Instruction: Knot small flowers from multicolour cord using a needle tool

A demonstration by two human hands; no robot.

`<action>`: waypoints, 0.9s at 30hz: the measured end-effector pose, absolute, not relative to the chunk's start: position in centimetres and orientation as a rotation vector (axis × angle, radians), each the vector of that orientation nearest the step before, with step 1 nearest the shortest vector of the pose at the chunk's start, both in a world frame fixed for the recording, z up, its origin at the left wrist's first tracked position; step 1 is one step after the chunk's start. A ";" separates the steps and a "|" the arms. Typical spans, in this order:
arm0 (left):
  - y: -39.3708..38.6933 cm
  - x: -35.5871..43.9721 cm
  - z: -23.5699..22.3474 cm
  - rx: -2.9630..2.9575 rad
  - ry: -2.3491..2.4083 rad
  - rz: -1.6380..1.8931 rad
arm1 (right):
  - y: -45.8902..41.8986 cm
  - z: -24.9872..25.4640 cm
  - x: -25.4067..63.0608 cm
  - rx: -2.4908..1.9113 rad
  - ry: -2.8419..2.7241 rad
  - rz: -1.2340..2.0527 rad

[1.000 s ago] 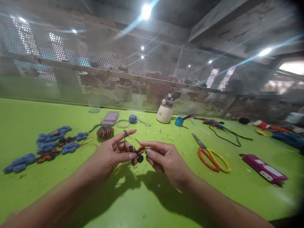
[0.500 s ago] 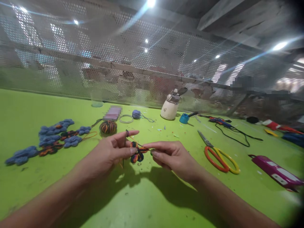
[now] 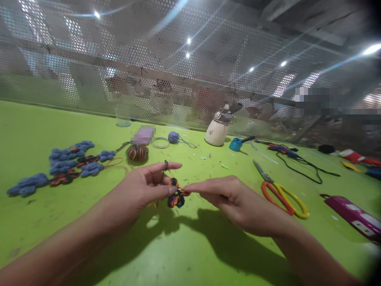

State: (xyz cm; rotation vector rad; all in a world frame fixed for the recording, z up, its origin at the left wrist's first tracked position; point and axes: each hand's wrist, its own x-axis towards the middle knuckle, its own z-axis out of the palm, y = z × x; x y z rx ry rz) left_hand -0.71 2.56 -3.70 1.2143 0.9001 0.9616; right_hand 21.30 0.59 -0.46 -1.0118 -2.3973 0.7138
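My left hand [image 3: 143, 188] pinches a small multicoloured crocheted piece [image 3: 175, 196] between thumb and middle finger, with the yarn looped over its stretched forefinger. My right hand [image 3: 235, 198] meets it from the right, fingertips pressed together on the same piece; a thin hook may be in them, but I cannot make it out. Both hands hover just above the green table [image 3: 190, 246]. The yarn runs back toward a striped yarn ball [image 3: 137, 152].
Blue and striped crocheted flowers [image 3: 64, 167] lie at the left. Orange-and-yellow scissors [image 3: 281, 190] and a pink case [image 3: 353, 216] lie at the right. A white bottle [image 3: 218, 129], a blue cap [image 3: 235, 144], a blue yarn ball [image 3: 174, 137] and black cords [image 3: 300, 161] sit before the perforated metal screen [image 3: 178, 79].
The camera has tilted and the view has shifted slightly. My right hand's fingertips have closed in on the crocheted piece; my left hand keeps its pinch.
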 end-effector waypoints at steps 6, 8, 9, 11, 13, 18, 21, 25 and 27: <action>2.4 -0.6 -3.6 1.235 0.890 0.944 | 0.2 0.0 21.3 -1.060 -2.524 0.561; 2.3 -0.5 -3.5 1.246 0.899 0.950 | 0.0 0.0 21.2 -1.090 -2.562 0.498; 2.3 -0.4 -3.4 1.255 0.905 0.956 | 0.0 0.0 21.2 -1.106 -2.582 0.468; 2.2 -0.3 -3.3 1.276 0.922 0.970 | -0.1 -0.1 21.1 -1.141 -2.615 0.407; 2.1 -0.1 -3.2 1.301 0.947 0.984 | -0.2 -0.3 21.0 -1.169 -2.628 0.354; 2.0 0.3 -3.2 1.365 1.003 1.002 | -0.4 -0.8 20.7 -1.216 -2.617 0.265; 1.9 0.4 -3.3 1.462 1.069 0.988 | -0.7 -0.9 20.4 -1.292 -2.614 0.259; 1.7 0.5 -3.3 1.602 1.189 0.983 | -1.0 -1.4 19.9 -1.382 -2.551 0.267; 1.5 0.5 -3.4 1.658 1.241 1.020 | -1.0 -1.8 19.7 -1.357 -2.466 0.323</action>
